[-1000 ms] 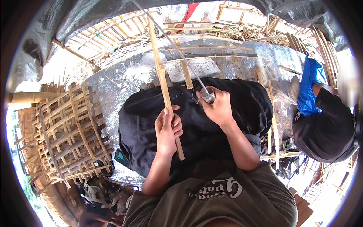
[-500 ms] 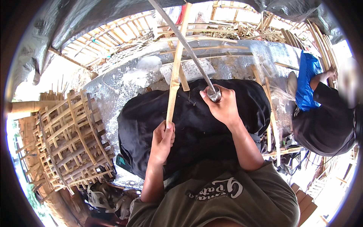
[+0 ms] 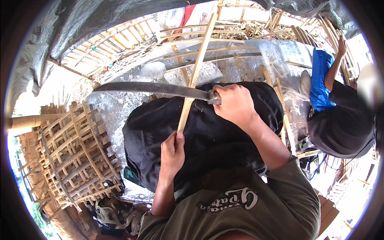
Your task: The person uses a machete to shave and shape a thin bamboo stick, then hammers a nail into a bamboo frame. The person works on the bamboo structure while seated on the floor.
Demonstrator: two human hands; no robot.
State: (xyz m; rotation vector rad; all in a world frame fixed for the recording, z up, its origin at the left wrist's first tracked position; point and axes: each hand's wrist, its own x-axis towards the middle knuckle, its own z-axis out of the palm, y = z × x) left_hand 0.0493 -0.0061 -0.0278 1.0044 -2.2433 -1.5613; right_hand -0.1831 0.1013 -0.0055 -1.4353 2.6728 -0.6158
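My left hand (image 3: 172, 154) is closed round the near end of a long, pale bamboo strip (image 3: 204, 50), which slants away from me. My right hand (image 3: 237, 105) grips the handle of a machete (image 3: 146, 88); the handle is mostly hidden in the fist. The long, dark, slightly curved blade points left and crosses over the strip well beyond my left hand. Whether the edge touches the bamboo, I cannot tell. Black cloth (image 3: 192, 144) covers my lap beneath both hands.
A woven bamboo lattice (image 3: 78, 154) stands at the left. Loose bamboo strips (image 3: 224, 50) lie on the grey ground sheet (image 3: 276, 52) ahead. At the right sits another person in black (image 3: 342, 120), close to a blue plastic bag (image 3: 321, 80). A grey tarp (image 3: 72, 30) hangs overhead.
The machete has swung from pointing away from me to lying leftward across the bamboo strip. The strip's far end has shifted right. The other person's arm is now raised.
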